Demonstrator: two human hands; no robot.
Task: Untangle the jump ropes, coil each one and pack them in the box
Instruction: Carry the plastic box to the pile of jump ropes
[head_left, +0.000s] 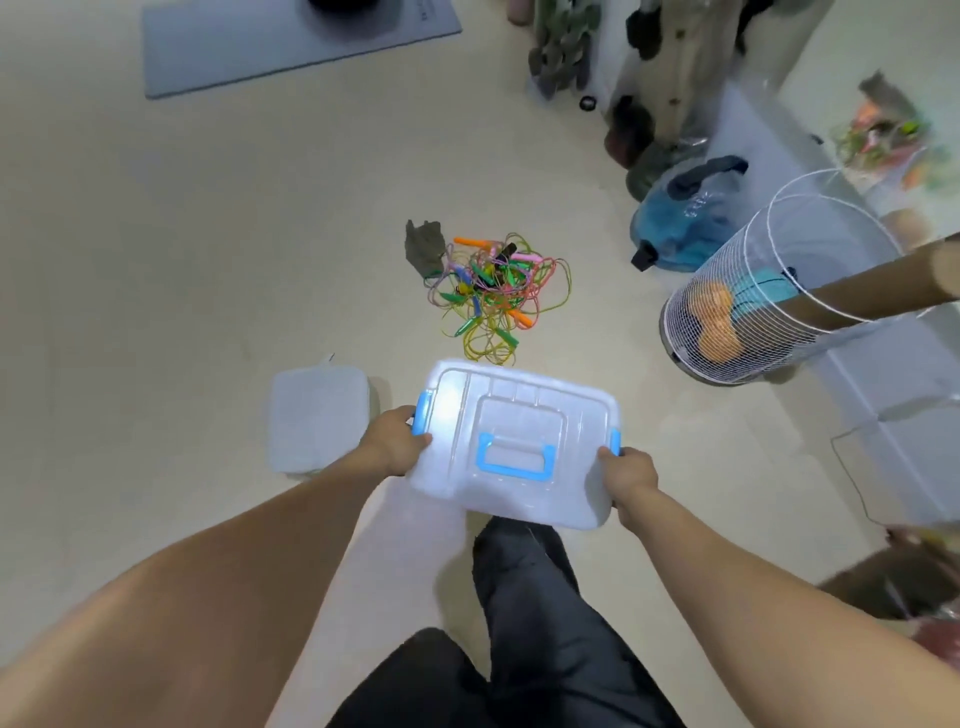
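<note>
Head view shows both hands carrying the box (514, 441), lid on and latched, above the floor. Left hand (395, 441) grips its left end by the blue latch, right hand (626, 470) its right end, likely to keep it level. Jump ropes (493, 291) lie in one tangle beyond the box, none sorted yet. Left of the box sits a flat pale container (317, 421).

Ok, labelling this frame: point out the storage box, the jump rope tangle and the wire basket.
storage box (519, 415): head view, on its lid.
jump rope tangle (493, 283): head view, middle of the pile.
wire basket (748, 291): head view, its mesh wall.
</note>
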